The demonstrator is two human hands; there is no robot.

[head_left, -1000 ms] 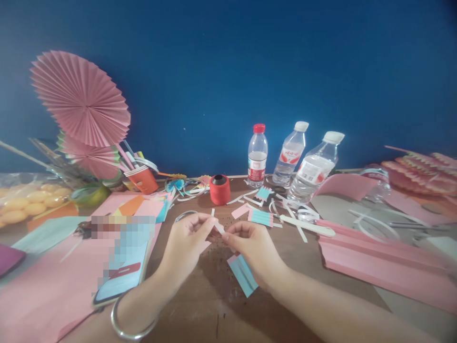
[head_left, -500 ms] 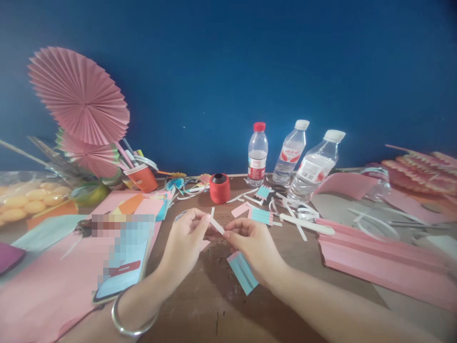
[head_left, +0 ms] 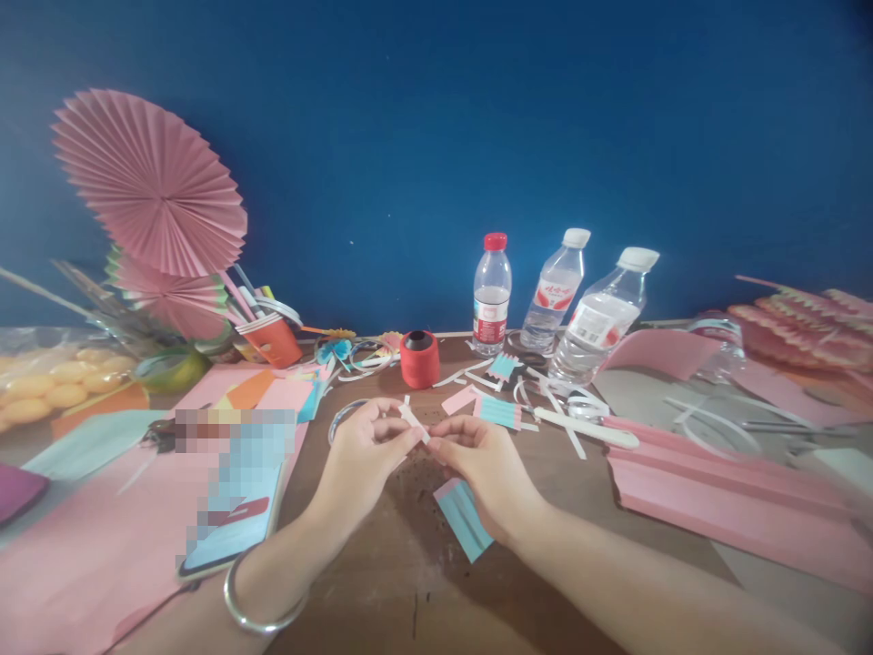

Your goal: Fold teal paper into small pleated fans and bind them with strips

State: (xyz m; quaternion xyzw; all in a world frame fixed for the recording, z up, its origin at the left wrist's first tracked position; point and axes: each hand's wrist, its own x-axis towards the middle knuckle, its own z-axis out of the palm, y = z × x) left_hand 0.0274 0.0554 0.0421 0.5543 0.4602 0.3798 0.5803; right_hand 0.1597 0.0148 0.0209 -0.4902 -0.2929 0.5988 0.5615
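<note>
- Head view: a narrow white strip slants between the two hands, above the wooden table, its upper end standing free.
- Right hand: thumb and forefinger are pinched on the strip's lower end.
- Left hand: its thumb and fingers also close on the strip, the fingertips almost meeting the right ones; a silver bangle circles this wrist.
- Half a second ago the left thumb sat higher up the strip; now it has slid down beside the right thumb. As I judge it, both grips now bear on the lower end, leaving the upper length unsupported.
- Just below the right hand lies a folded turquoise paper piece with a pink edge.
- Beyond the hands are a red container with a black top, and a striped turquoise pleated paper among white offcuts.
- Farther back stands a red-capped bottle; leftward, a phone lies on pink paper, with a pink paper fan behind.
</note>
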